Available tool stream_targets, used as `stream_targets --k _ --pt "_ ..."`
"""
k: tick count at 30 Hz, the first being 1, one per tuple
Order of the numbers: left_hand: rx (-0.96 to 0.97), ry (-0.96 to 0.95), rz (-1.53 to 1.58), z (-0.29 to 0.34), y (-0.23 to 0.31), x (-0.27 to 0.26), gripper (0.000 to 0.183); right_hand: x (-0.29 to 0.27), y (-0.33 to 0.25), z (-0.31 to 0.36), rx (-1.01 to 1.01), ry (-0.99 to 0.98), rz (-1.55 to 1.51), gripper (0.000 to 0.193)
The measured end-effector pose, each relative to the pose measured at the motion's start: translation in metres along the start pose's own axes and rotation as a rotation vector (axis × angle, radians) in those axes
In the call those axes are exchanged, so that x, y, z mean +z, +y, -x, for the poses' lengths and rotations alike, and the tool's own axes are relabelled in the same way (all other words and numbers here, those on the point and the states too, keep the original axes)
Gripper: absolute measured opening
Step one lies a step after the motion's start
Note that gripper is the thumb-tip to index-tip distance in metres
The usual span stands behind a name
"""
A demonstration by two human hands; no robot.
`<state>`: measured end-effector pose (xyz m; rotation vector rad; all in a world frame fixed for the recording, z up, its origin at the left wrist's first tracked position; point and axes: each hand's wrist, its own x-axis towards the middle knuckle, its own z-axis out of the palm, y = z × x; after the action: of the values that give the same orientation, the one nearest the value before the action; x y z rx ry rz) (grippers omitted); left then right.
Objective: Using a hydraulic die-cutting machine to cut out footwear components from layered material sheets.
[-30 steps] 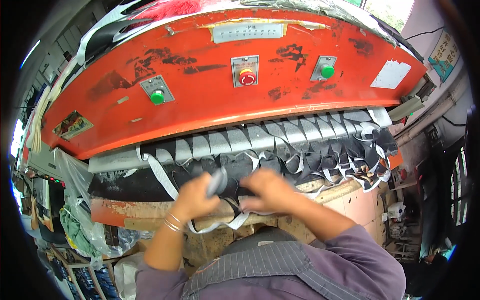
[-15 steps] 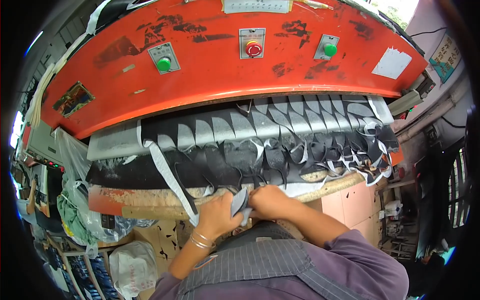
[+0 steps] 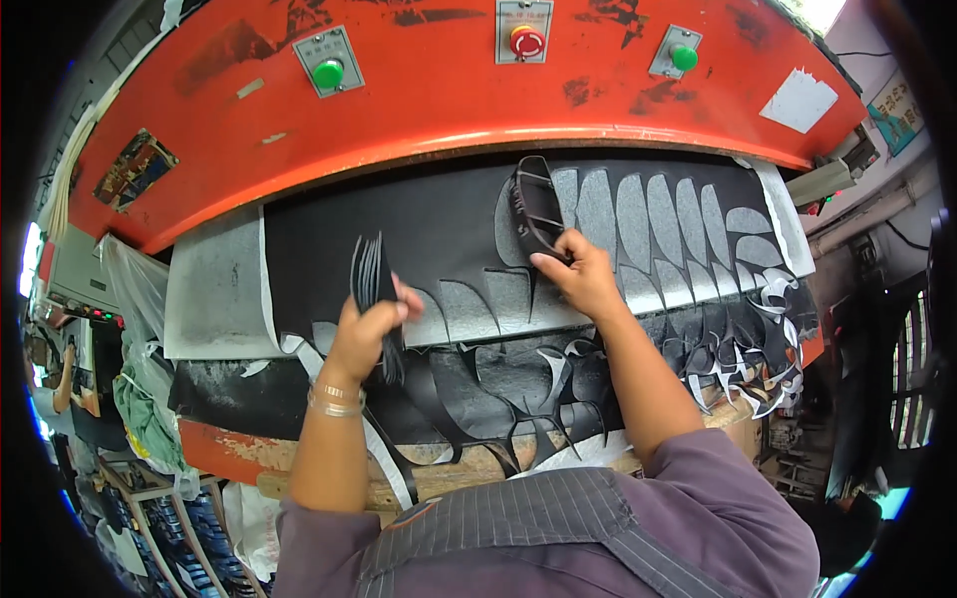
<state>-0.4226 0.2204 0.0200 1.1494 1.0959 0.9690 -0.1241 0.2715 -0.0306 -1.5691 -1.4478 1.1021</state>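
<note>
My left hand is closed round a stack of thin dark cut pieces, held upright over the front part of the sheet. Further right, my right hand grips the near end of a dark metal cutting die, a narrow curved frame with cross bars. The die is over the black sheet, beside a row of leaf-shaped cutouts; whether it touches the sheet I cannot tell. Through the cutouts shows the pale cutting board.
A red press beam spans the far side, with green buttons and a red stop button. Tangled offcut strips lie at the right. A clear plastic bag hangs at the left; loose strips cross the wooden front edge.
My hands have moved from close together at the front edge to apart over the sheet. The stack stays in my left hand; my right hand has taken hold of the die.
</note>
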Motion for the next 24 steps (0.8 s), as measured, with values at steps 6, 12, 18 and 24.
stream_targets --k 6,12,18,24 --pt "0.167 0.213 -0.337 -0.074 -0.043 0.003 0.04 0.035 -0.028 0.009 -0.376 0.097 0.311 0.033" --pt "0.249 0.18 -0.208 -0.081 -0.062 0.003 0.052 0.063 -0.019 0.02 -0.677 0.064 0.435 0.034" --pt "0.181 0.14 -0.315 -0.089 -0.058 0.01 0.052 0.094 -0.005 -0.014 -0.638 0.226 0.636 0.035" --pt "0.161 0.19 -0.025 -0.076 -0.058 0.014 0.042 0.066 -0.036 0.031 -0.22 -0.126 -0.067 0.031"
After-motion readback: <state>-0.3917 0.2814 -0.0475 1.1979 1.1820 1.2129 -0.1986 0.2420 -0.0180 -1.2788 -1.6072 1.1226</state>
